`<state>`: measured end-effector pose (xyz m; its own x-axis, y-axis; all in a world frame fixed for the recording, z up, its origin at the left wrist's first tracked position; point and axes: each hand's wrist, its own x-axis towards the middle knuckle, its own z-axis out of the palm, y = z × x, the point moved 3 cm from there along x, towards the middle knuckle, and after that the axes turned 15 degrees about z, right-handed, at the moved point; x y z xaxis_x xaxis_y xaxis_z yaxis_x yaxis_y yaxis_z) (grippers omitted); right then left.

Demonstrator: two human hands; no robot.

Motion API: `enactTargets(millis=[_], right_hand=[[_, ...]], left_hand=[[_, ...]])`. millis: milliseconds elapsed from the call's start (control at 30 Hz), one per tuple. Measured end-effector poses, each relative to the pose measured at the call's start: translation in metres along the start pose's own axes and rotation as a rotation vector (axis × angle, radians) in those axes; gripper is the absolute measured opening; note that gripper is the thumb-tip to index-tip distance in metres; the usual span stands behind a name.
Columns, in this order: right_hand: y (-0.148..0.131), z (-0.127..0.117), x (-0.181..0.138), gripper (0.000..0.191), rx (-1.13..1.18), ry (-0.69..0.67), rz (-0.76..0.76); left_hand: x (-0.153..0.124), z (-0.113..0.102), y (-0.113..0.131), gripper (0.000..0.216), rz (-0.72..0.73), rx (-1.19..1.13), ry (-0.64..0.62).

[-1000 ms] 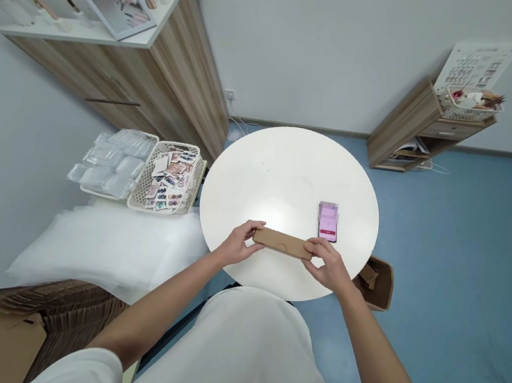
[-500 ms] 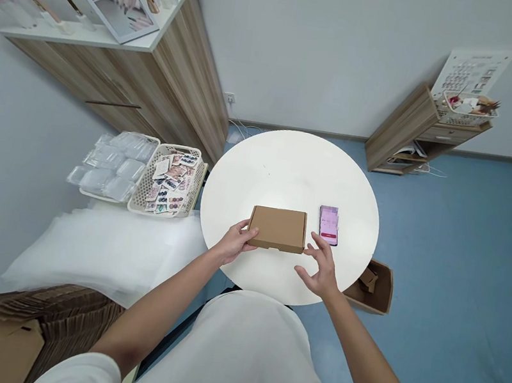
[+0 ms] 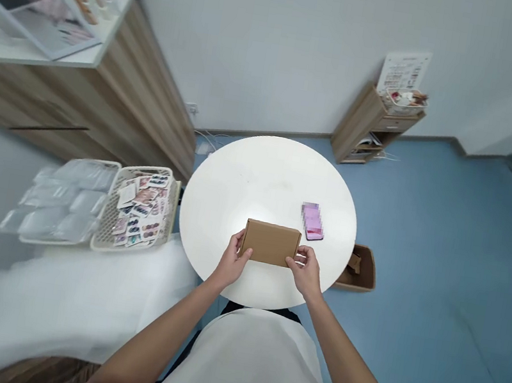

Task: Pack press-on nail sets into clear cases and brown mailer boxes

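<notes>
A flat brown cardboard box (image 3: 271, 242) lies closed on the round white table (image 3: 262, 179), near its front edge. My left hand (image 3: 234, 260) grips the box's left end, thumb on top. My right hand (image 3: 305, 270) holds the box's right front corner with curled fingers. A phone with a pink screen (image 3: 312, 220) lies on the table just to the right of the box, apart from both hands.
A white basket of small printed cards (image 3: 139, 208) and a tray of clear plastic packs (image 3: 63, 196) stand to the left on a white-covered surface. An open cardboard box (image 3: 359, 269) sits on the blue floor by the table. Wooden cabinets line the walls.
The box went from standing on edge between both hands to lying flat. My right hand let go briefly and now grips its right corner again. The view swung left.
</notes>
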<state>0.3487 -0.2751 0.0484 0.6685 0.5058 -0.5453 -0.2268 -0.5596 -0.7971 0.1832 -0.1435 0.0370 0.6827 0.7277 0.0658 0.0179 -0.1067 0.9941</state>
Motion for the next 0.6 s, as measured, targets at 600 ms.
enactTargets(millis=[600], right_hand=[[0.121, -0.256, 0.026, 0.043, 0.086, 0.503, 0.033]], left_hand=[[0.046, 0.29, -0.007, 0.057, -0.009, 0.16, -0.471]])
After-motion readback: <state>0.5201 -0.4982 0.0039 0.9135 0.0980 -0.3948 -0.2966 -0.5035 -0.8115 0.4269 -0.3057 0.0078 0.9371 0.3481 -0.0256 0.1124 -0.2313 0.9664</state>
